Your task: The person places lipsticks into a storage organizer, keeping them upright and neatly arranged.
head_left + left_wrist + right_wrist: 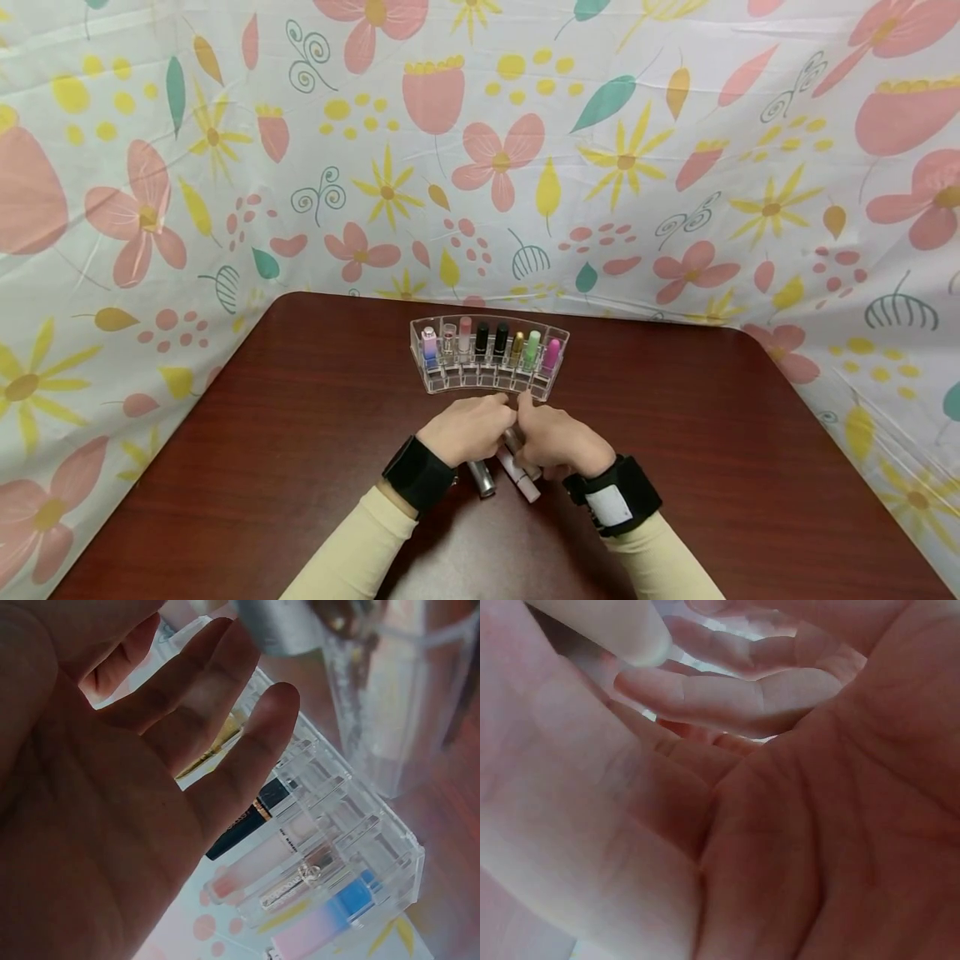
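My left hand (471,427) and right hand (555,437) meet close together just in front of a clear lipstick organizer (480,385). Between them a greyish cosmetic tube (513,442) shows in part, its upper end right at my left fingertips. A pale pink lip gloss tube (522,481) lies below, partly under my right hand. Beside my left wrist lies a silver tube (482,479). In the left wrist view my fingers (255,742) are spread and slightly bent. Curled fingers (727,701) show in the right wrist view; I cannot tell what their tips hold.
The organizer's back row carries several lipsticks and glosses, among them a blue-and-pink one (429,346), a black one (482,337), a green one (532,348) and a magenta one (552,352). It stands on a dark wooden table (300,433), with floral cloth (495,167) behind.
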The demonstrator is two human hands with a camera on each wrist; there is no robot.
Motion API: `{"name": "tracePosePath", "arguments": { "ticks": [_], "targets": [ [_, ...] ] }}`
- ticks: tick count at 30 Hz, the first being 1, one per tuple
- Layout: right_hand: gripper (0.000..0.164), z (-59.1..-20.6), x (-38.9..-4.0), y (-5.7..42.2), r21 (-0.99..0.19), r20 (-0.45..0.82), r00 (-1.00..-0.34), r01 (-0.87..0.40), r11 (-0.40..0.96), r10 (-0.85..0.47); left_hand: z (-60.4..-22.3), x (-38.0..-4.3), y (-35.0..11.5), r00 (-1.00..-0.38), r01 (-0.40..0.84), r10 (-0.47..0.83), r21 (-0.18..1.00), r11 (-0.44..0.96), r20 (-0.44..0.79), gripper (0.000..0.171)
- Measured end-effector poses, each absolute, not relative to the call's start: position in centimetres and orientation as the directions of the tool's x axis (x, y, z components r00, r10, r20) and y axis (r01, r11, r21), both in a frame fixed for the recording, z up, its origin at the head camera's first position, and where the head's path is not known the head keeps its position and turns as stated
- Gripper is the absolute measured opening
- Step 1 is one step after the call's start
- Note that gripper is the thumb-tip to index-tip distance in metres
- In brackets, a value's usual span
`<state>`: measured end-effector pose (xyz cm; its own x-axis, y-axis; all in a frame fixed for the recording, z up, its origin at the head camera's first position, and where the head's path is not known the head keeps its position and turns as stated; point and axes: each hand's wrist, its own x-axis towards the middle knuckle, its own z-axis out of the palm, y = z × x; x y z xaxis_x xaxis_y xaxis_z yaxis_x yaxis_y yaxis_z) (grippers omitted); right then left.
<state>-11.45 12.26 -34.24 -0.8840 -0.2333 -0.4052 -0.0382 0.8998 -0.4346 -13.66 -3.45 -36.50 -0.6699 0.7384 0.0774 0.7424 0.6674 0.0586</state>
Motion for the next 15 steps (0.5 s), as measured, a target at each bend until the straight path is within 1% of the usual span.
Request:
{"name": "tracePosePath", "arguments": {
  "ticks": [2, 7, 9, 11, 13, 15],
  "targets": [
    [0.098, -34.41, -11.55, 12.27, -0.438, -0.411, -0.882, -0.031, 0.898, -0.231, -36.58, -13.71, -3.45, -0.670, 0.742, 0.738, 0.078, 0.666, 0.076, 0.011],
    [0.083, -34.72, -11.94, 12.39, -0.427, -0.406, -0.881, -0.052, 0.903, -0.243, -36.84, -13.93, -3.28, -0.666, 0.745, 0.742, 0.123, 0.656, 0.074, 0.011],
    [0.071, -34.82, -12.08, 12.43, -0.413, -0.401, -0.882, -0.069, 0.908, -0.249, -36.93, -13.97, -3.21, -0.669, 0.741, 0.741, 0.133, 0.658, 0.062, 0.011],
    [0.067, -34.94, -12.21, 12.41, -0.403, -0.397, -0.883, -0.077, 0.912, -0.250, -36.96, -13.96, -3.17, -0.673, 0.736, 0.738, 0.138, 0.663, 0.049, 0.011],
    [0.068, -35.02, -12.27, 12.39, -0.391, -0.392, -0.886, -0.083, 0.916, -0.247, -36.92, -13.90, -3.19, -0.677, 0.733, 0.735, 0.137, 0.667, 0.042, 0.010],
    [0.061, -35.05, -12.29, 12.38, -0.387, -0.388, -0.888, -0.084, 0.918, -0.245, -36.87, -13.85, -3.23, -0.679, 0.730, 0.733, 0.141, 0.668, 0.040, 0.009]
  ]
}}
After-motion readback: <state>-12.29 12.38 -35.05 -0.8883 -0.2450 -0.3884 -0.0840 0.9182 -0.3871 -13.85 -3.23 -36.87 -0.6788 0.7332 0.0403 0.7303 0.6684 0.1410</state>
